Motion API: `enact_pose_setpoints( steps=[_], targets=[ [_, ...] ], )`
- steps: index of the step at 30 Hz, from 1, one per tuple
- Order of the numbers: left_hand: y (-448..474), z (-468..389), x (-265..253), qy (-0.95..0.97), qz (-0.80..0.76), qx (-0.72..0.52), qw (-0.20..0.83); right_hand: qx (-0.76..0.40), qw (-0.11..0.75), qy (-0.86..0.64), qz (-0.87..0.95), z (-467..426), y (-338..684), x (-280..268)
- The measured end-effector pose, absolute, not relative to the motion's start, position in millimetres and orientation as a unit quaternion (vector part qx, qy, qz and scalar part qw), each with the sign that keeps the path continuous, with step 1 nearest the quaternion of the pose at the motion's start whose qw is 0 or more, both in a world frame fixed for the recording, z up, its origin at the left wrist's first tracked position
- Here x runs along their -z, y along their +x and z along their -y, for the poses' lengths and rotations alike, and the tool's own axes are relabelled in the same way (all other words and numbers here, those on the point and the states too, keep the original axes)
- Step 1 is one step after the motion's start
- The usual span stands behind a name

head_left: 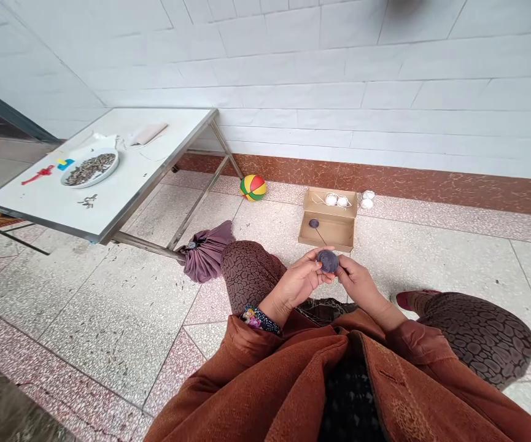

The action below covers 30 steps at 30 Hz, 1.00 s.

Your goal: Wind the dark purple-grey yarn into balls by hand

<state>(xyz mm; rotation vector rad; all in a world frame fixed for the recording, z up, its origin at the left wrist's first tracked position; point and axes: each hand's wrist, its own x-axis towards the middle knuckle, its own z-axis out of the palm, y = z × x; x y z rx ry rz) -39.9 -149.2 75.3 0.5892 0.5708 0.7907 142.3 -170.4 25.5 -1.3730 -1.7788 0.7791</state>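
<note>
- The left hand and the right hand hold together a dark grey ball of yarn, in front of the person's knees.
- The fingers of both hands are closed on the ball, the left from its left side and the right from its right side.
- A thin dark thread goes from the ball up to a smaller dark ball, which lies inside a cardboard box on the floor.
- In the far part of the box lie white balls with some loose white string; two more white balls lie just beside the box, near the wall.
- A colourful ball rests on the floor next to the wall.
- A folded purple umbrella lies beside the left knee.
- To the left stands a white table; on it is a plate of seeds.
</note>
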Motion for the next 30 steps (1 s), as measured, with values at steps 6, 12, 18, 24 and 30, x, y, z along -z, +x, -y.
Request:
enact_pose_setpoints(
  steps=[6,12,18,24,30],
  targets=[
    [-40,148,-77,0.256,-0.276,-0.392,0.840,-0.265,0.335,-0.504,0.751,178,138,-14],
    [-44,146,-73,0.355,-0.341,-0.418,0.763,-0.243,0.299,-0.413,0.825,187,140,-40],
    [-45,147,-68,0.491,-0.338,-0.384,0.705,-0.214,0.387,-0.438,0.783,177,146,-85],
    [-36,156,-71,0.440,-0.316,-0.373,0.753,-0.204,0.443,-0.491,0.722,171,141,-81],
    [-33,158,-77,0.371,-0.312,-0.379,0.788,-0.202,0.444,-0.455,0.745,170,147,-81]
  ],
)
